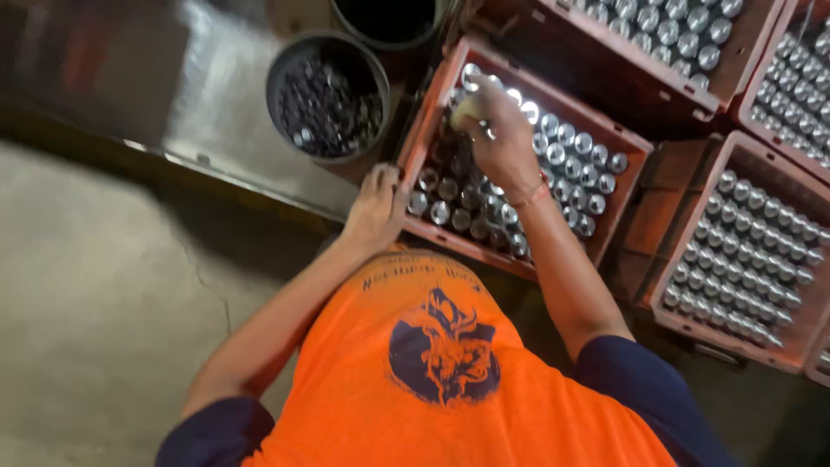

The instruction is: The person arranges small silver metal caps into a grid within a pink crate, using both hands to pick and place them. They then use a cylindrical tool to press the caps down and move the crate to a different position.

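Here a reddish-brown plastic crate point(421, 130) sits on the floor directly in front of the person, filled with upright, shiny silver metal cylinders point(566, 164) packed in tight rows so each one stays standing. More crates of the same kind lie along its right side and beyond its far edge, equally full, which suggests the parts are sorted crate by crate. Off the crate's far-left corner stands a round dark bucket point(327, 97) holding a loose heap of small metal pieces; a second dark bucket point(389, 19) shows only partly behind it.

The left hand point(378, 207) rests on the crate's near-left corner, fingers curled over the rim, seemingly to steady the crate or the person's lean. The right hand point(501, 138) reaches over the far-left part of the crate, fingers clenched around a pale, rounded object point(468, 108), possibly a cloth or a sponge; blur hides which. It is held just above the tops of the cylinders, where the nearer ones look duller than those further right. A thin red band point(534, 195) circles the right wrist.
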